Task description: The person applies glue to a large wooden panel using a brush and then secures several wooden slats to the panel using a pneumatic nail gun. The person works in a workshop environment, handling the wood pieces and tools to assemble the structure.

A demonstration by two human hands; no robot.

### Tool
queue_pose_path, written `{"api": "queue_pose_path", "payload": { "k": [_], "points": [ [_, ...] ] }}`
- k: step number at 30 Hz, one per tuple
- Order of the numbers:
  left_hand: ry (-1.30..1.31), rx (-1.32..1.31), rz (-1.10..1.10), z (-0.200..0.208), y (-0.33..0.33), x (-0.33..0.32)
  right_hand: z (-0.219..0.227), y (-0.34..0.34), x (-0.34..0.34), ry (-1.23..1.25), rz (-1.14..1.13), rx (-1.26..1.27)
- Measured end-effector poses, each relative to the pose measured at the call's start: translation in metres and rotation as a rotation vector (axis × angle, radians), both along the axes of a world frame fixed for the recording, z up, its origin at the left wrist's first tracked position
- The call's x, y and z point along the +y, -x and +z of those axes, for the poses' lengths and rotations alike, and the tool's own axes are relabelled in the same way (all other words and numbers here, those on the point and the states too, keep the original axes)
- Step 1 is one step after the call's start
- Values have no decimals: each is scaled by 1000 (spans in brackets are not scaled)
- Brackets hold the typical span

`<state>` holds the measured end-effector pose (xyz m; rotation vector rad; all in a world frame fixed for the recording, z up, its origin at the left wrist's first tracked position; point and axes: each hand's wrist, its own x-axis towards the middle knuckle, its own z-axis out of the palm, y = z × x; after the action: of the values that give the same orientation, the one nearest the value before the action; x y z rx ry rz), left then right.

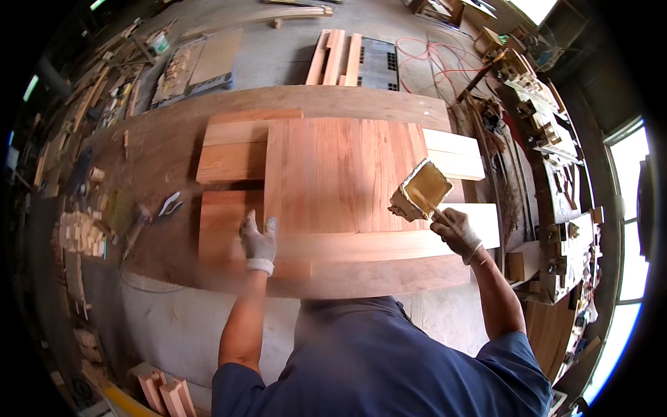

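Of our 2 hands, the left hand (258,244) is open beside the panel's (323,181) near-left corner; the right hand (456,231) grips a handle (439,213) slanting forward-left into the nearer square container (429,182). We see that container over the panel's right side.

There are two gloved hands, one left hand (258,243) and one right hand (458,233), at mid-frame. Right of centre are one square pot (432,183) and one handle (437,210). One wide wooden panel (340,174) fills the centre, above one desk (114,167). Two pale board sections (453,154) show at its right, two reddish ones at its left. Top centre has three planks (335,59) and one grey slab (379,62); upper left, one bucket (160,44). Small wood blocks (81,234) at far left defy counting.
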<state>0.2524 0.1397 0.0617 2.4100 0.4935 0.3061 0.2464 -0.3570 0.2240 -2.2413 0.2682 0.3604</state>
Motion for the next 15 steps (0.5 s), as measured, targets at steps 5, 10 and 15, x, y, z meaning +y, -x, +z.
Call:
{"api": "queue_pose_path", "payload": {
  "k": [5,10,15],
  "points": [
    [-111,126,11,-6,-51,-6,-16,-26,-32,125,-62,-54],
    [-140,185,16,-8,-89,-46,9,-77,-51,136,-77,0],
    [-229,287,130,21,-82,-72,11,-108,-69,127,-69,102]
  ]
}}
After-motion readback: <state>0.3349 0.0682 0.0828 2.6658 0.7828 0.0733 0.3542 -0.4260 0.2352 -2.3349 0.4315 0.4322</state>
